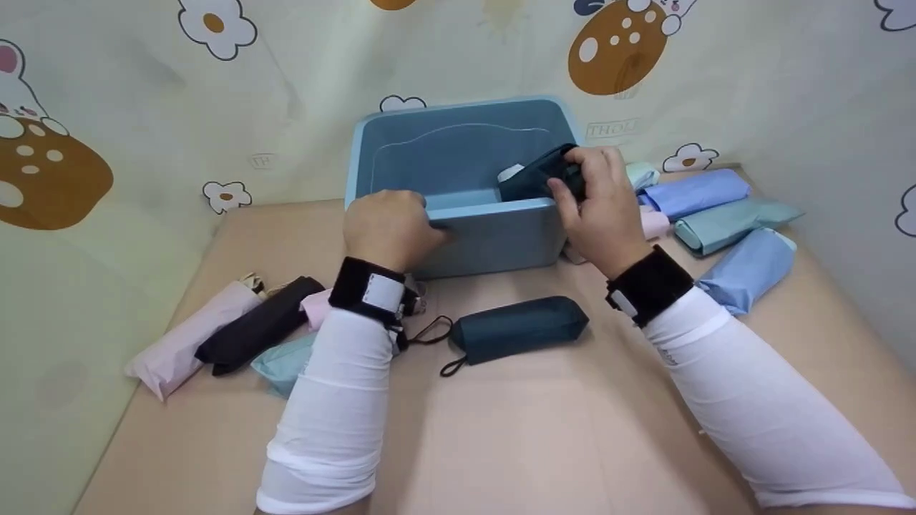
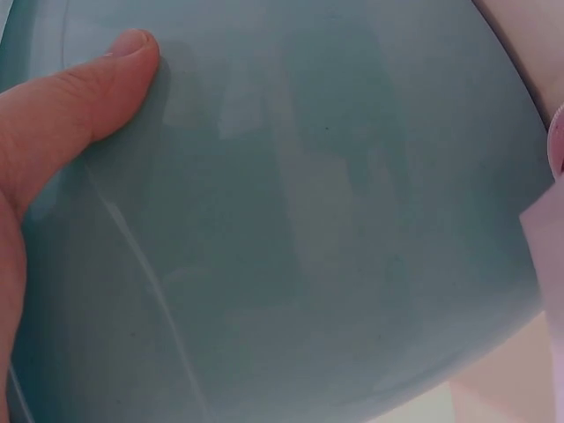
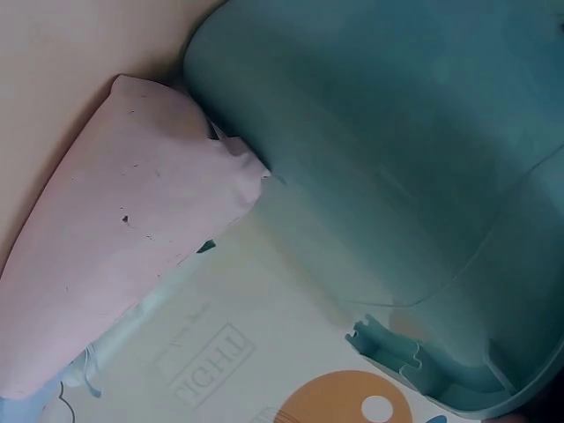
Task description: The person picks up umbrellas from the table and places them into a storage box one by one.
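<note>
A blue-grey plastic bin [image 1: 494, 243] stands at the back of the table. My left hand [image 1: 390, 229] grips its front rim near the left corner; in the left wrist view the thumb [image 2: 115, 79] lies against the bin wall [image 2: 308, 220]. At the right end of the bin, my right hand [image 1: 605, 207] holds a dark folded umbrella [image 1: 533, 179] inside the opening, just behind the front rim. The far end of that umbrella is hidden by the fingers. Another dark teal folded umbrella [image 1: 519, 330], with a looped strap, lies on the table in front of the bin.
Left of the bin lie folded umbrellas: pale pink [image 1: 200, 332], black [image 1: 261, 325] and mint [image 1: 283, 365], partly behind my left arm. On the right are several more, including periwinkle [image 1: 698, 192], green [image 1: 733, 223] and blue [image 1: 751, 268]. A patterned wall covering [image 1: 300, 93] rises behind.
</note>
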Demonstrator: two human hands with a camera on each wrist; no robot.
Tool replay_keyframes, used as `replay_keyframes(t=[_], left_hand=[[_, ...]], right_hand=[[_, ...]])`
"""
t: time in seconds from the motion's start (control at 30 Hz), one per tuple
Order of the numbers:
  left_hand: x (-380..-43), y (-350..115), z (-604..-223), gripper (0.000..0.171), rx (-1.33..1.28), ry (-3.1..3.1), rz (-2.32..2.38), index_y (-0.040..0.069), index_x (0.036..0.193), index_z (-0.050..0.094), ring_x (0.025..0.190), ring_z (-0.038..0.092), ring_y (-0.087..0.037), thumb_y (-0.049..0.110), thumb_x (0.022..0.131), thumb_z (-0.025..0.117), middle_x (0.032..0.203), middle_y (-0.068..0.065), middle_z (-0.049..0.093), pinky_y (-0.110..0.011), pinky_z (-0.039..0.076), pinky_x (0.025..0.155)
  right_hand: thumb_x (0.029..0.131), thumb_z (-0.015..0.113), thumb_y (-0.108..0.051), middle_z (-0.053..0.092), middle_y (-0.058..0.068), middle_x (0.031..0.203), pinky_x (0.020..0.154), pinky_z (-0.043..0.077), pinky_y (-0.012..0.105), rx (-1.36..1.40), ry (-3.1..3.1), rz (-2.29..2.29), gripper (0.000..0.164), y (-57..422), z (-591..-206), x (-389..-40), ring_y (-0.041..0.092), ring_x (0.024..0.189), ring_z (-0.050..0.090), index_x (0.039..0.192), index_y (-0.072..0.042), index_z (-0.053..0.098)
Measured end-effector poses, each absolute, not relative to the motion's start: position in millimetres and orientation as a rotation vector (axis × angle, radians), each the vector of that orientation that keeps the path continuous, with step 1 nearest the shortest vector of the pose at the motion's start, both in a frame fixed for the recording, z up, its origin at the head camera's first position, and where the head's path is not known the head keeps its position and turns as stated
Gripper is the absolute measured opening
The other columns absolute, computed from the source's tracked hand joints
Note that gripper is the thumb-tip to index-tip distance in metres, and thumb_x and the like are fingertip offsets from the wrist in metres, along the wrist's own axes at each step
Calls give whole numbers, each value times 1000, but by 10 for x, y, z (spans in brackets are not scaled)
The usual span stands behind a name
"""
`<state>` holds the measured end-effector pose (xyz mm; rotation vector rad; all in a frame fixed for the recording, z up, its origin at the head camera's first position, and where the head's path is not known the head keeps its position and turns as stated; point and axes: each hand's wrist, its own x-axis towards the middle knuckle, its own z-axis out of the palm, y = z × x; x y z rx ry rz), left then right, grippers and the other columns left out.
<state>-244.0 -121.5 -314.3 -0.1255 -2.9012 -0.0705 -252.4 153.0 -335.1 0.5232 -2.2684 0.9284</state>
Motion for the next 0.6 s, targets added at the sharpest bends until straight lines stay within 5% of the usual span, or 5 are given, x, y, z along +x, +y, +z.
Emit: replay_keyframes(t=[0.6], left_hand=[[-2428,-1223,-3124,50,-108,-2911,-89,16,76,67,71,64,-28,65,81,77,73,-5,67,-48,53,62]], right_hand=[[104,65,-20,54,29,126,109,50,53,546,-2327,879,36,1511,-3281,-2494,39,120,59,129,4,55]])
